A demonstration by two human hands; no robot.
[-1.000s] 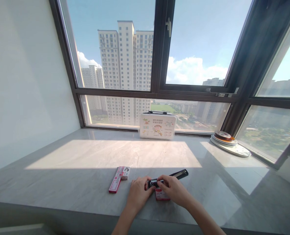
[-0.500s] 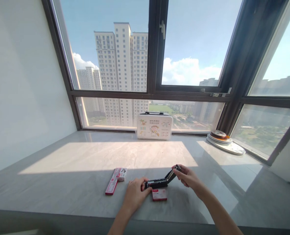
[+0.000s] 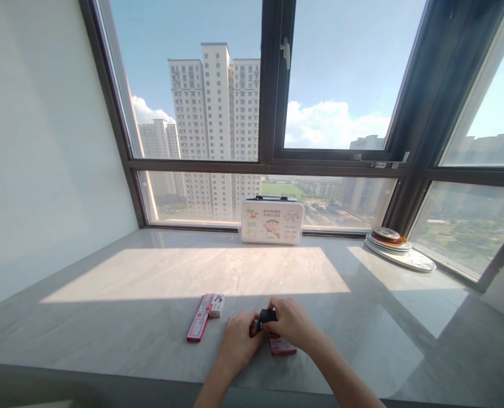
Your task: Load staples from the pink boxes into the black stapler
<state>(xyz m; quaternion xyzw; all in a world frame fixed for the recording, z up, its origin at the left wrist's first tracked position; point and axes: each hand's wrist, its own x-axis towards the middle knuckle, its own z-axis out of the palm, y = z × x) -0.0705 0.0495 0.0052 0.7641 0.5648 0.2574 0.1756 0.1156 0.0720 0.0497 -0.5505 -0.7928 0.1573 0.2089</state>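
A black stapler (image 3: pixel 268 315) is between my two hands, mostly covered by my fingers. My left hand (image 3: pixel 238 339) is closed around its left end. From the right, my right hand (image 3: pixel 293 322) grips the top arm of the stapler, which is folded over toward the left. Just in front of the stapler, partly under my right hand, lies a small red-and-white box (image 3: pixel 283 345). Whether the stapler is fully closed is hidden by my fingers.
To the left lie flat red-and-white boxes (image 3: pixel 197 327) in a row, with a small white box (image 3: pixel 216 306) against them. A cartoon-printed case (image 3: pixel 272 224) stands by the window. Stacked plates (image 3: pixel 398 255) sit at the back right of the stone ledge (image 3: pixel 150 317).
My right hand has swung the stapler's top arm from the right over to the left, toward my left hand. My left hand stays at the stapler's left end. The view has shifted slightly.
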